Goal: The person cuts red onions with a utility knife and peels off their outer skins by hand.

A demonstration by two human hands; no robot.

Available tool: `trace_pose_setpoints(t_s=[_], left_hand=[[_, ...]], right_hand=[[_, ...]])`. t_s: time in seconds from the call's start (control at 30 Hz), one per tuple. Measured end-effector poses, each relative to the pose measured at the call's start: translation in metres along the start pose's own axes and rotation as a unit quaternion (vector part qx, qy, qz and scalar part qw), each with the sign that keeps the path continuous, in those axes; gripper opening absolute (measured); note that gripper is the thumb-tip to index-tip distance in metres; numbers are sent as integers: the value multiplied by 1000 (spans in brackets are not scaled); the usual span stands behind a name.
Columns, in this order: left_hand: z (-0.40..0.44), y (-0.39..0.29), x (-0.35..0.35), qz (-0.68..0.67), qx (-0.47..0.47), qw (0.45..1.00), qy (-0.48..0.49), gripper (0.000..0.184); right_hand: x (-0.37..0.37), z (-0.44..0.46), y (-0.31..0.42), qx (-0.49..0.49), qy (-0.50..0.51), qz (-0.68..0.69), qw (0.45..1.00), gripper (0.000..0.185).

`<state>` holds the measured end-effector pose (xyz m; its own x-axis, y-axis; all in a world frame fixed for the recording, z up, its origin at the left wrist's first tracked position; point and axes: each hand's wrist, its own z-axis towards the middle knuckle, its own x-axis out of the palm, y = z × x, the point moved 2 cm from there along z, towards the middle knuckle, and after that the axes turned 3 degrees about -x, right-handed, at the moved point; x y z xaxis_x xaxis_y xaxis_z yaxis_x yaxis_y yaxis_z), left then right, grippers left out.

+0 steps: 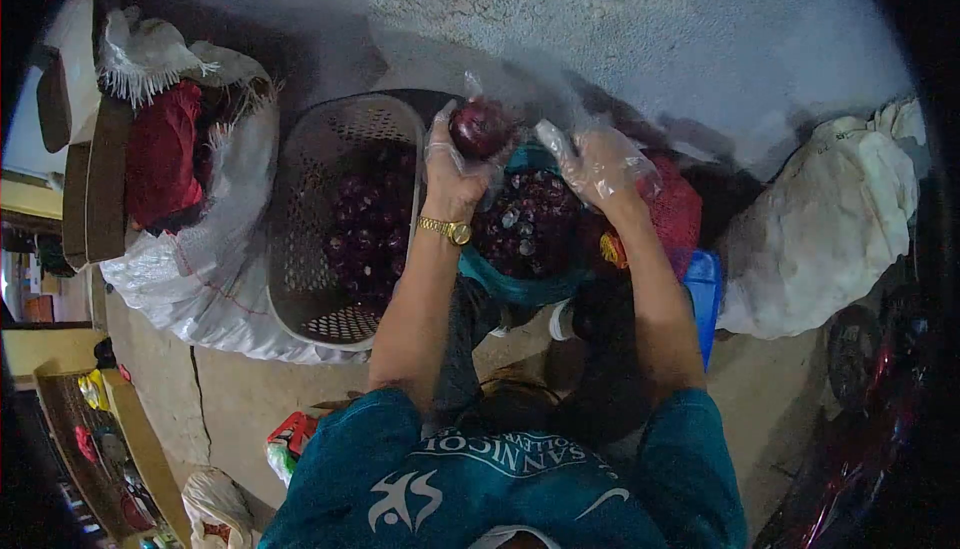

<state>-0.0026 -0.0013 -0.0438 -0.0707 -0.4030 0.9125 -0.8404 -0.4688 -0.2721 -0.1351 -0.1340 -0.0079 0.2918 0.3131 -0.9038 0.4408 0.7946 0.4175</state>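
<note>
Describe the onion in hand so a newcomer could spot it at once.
Find the big perforated grey basket. Just beyond its right rim is the left hand, in clear plastic. It holds a round, shiny, reddish-purple onion, the only one raised above the piled onions.

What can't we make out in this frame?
All head view:
- Right hand: any grip, lost in blur and the plastic glove.
- Left hand: some fingers, behind the dark-red bulb.
- Watch reading: too small.
- Blue container: partly behind the right forearm.
- Right-side pale sack: contents hidden by its fabric.
</note>
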Motion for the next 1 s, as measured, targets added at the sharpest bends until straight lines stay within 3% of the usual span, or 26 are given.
trace_pose_setpoints(t_s=[0.07, 0.13, 0.23, 0.33, 0.43, 0.5, 0.63, 0.7, 0.8, 1.0], left_hand=[[-2, -1, 1, -1, 8, 1000, -6, 40], [-3, -2, 4, -3, 18, 1000, -11, 39], [-3, -4, 9, 15, 32, 999, -32, 34], [0, -5, 10, 41, 61, 995, -60, 35], [6, -7, 9, 5, 44, 999, -18, 37], [5, -7, 13, -38, -11, 999, -7, 38], [6, -2, 18, -11, -17, 1000, -19, 36], [13, 3, 11, 59, 27, 997, -39, 32], [4, 11, 22, 80, 16, 992, -93, 29], [-2, 17, 34, 103, 6, 993, -56, 27]], right_hand=[[-4, 0, 1, -27, -7, -10, 1000, 69], [-17, -2, 11, -41, 70, 2, 997, 81], [-17, -3, 15, -53, 61, 8, 997, 85], [-26, -1, 22, -62, 73, -13, 995, 83], [-27, 1, 23, -31, 78, -6, 996, 79], [-19, 4, 16, -23, 63, 0, 998, 78], [-15, 4, 14, -38, -1, 11, 999, 78], [-16, 6, 21, -34, 0, 12, 999, 78], [-24, 7, 32, -24, 8, 2, 1000, 80], [-26, 8, 33, -25, -19, -25, 999, 78]])
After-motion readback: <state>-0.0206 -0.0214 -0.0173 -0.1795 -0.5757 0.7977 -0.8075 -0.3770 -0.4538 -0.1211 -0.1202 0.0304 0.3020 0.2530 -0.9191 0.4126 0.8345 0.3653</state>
